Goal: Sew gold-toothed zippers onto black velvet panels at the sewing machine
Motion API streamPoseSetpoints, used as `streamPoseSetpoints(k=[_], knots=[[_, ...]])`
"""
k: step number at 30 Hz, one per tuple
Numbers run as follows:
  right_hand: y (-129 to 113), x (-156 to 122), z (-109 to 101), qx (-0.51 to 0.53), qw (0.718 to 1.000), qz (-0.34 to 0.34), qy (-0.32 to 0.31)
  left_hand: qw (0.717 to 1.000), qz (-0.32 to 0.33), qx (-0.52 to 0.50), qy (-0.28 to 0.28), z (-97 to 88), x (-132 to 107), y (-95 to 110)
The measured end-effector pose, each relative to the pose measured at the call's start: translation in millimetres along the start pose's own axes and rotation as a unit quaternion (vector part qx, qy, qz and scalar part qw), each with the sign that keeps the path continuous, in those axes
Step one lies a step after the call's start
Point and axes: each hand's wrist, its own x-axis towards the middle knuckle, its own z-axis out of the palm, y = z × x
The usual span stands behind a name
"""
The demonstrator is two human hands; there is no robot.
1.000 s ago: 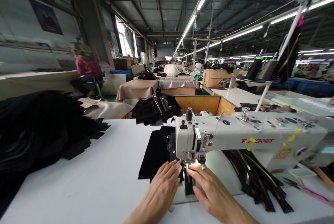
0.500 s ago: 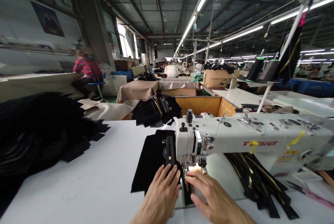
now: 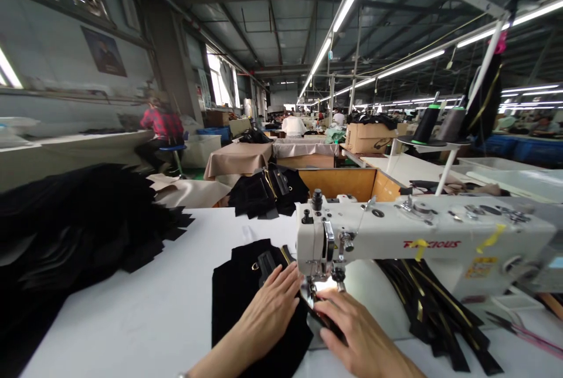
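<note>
My left hand (image 3: 268, 307) lies flat with fingers stretched on a black fabric piece (image 3: 235, 301) fitted with a metal ring and a strap, just left of the needle. My right hand (image 3: 352, 337) rests flat in front of the presser foot, fingers pressing a narrow black strip (image 3: 323, 319) against the machine bed. The white sewing machine (image 3: 422, 240) stands right behind both hands, its lamp lighting the needle area.
A big heap of black cut pieces (image 3: 74, 231) covers the table's left side. Black strips with gold edging (image 3: 435, 307) lie under the machine arm. More black pieces (image 3: 266, 190) sit at the back edge. Thread cones (image 3: 428, 122) stand on a rack. A person in red (image 3: 162, 125) sits far left.
The black fabric piece has been turned and drawn toward me and to the left. My left hand shifted left with it. The camera view swung slightly.
</note>
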Motion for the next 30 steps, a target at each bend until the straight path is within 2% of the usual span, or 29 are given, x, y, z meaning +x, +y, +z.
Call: streamPoseSetpoints(k=[2,6,11,15,19,23,25,30], knots=[[0,0,2,-0.019,1.0,-0.003,0.01,0.998,0.004,-0.064,-0.026,-0.4,9,-4],[-1,1,2,-0.044,0.999,0.005,0.031,0.995,-0.014,-0.099,-0.007,1.6,17,3],[-3,2,-3,-0.02,0.999,-0.014,0.036,0.991,-0.044,-0.127,0.023,6.0,9,17],[-3,1,-4,0.012,0.997,-0.056,0.047,0.982,-0.023,-0.188,0.018,-4.6,0,19],[-6,-1,-5,0.048,0.996,-0.059,0.044,0.994,0.017,-0.109,0.013,-13.6,-8,10],[-7,-1,-4,0.071,0.993,-0.08,0.047,0.999,0.019,-0.031,0.041,-7.1,-15,5],[-5,-2,-4,0.067,0.995,-0.056,0.053,0.999,0.013,-0.017,0.049,-2.7,-19,6],[2,-7,-6,0.007,0.996,0.066,0.054,0.998,-0.028,-0.03,0.044,-0.7,-26,13]])
